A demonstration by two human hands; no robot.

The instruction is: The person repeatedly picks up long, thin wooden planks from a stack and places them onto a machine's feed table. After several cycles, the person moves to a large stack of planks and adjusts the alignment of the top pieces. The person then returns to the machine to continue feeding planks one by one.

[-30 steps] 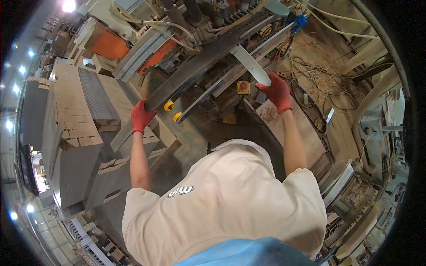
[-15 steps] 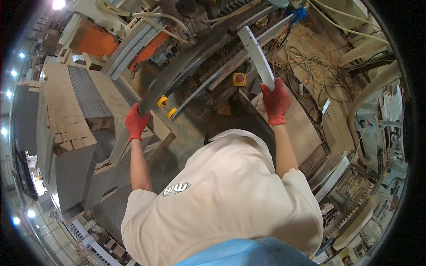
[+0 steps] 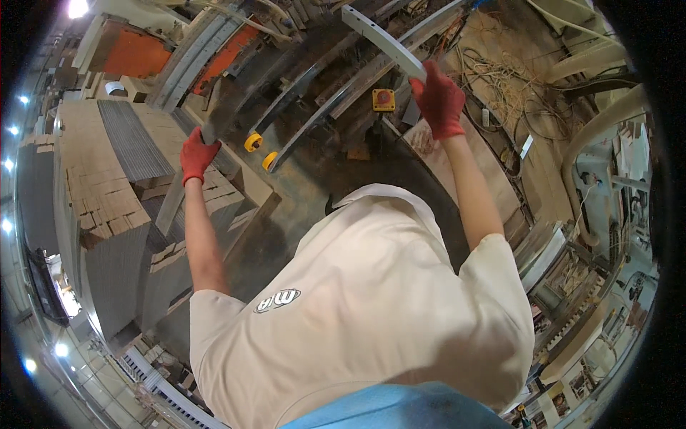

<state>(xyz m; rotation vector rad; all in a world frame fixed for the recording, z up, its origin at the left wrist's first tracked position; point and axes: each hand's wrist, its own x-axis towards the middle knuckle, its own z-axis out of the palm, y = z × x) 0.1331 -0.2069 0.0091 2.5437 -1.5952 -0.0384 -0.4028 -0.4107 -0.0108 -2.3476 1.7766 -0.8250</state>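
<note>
My left hand (image 3: 196, 156), in a red glove, is out at the left with its fingers closed round the near end of a dark grey strip (image 3: 239, 100). This strip slants away up and to the right, and its far part blurs into the machinery behind. Out to the right, my right hand (image 3: 439, 101), also red-gloved, grips the near end of a pale flat strip with small holes (image 3: 382, 39). The pale strip points up and to the left, over the machine's rails. Both arms are stretched forward.
Stacks of flat brown-grey boards (image 3: 107, 193) stand on the left. Ahead are two dark rails (image 3: 314, 118) with yellow end wheels (image 3: 254, 141), and a yellow box with a red button (image 3: 383, 100). Tangled cords (image 3: 500, 71) lie on a wooden surface at the right, beside a thick hose (image 3: 572, 179).
Both hands have moved farther forward, the left one also outward to the left. The pale strip has swung to a flatter slant toward the left, and the dark strip has shifted left.
</note>
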